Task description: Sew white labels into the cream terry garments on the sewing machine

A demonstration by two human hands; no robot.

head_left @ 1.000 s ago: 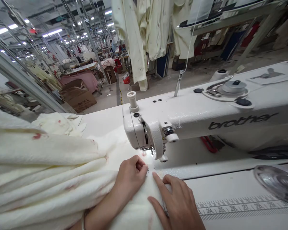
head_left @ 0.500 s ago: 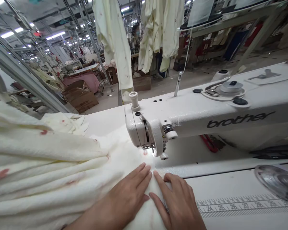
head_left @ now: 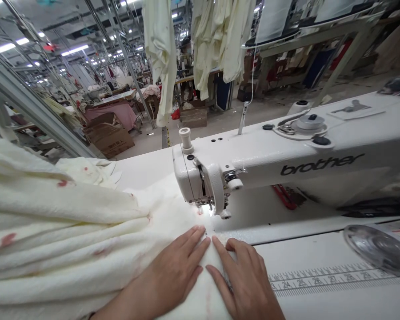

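Note:
A cream fabric with small reddish marks lies in folds across the left side and runs under the needle area of a white sewing machine. My left hand rests flat on it, fingers stretched forward, just in front of the presser foot. Beside it, my right hand touches the fabric's right edge, thumb and index finger apart and the other fingers bent. A strip of cloth shows between the hands. Light from the machine falls on the fabric by the needle.
Right of my hands are a printed ruler scale and a round clear dish. A red-handled tool lies under the machine arm. Cream garments hang behind, and a cardboard box stands on the floor.
My left hand has shifted slightly left, and its fingers are a little more apart. The hanging garment behind has swung, and the camera view has moved slightly.

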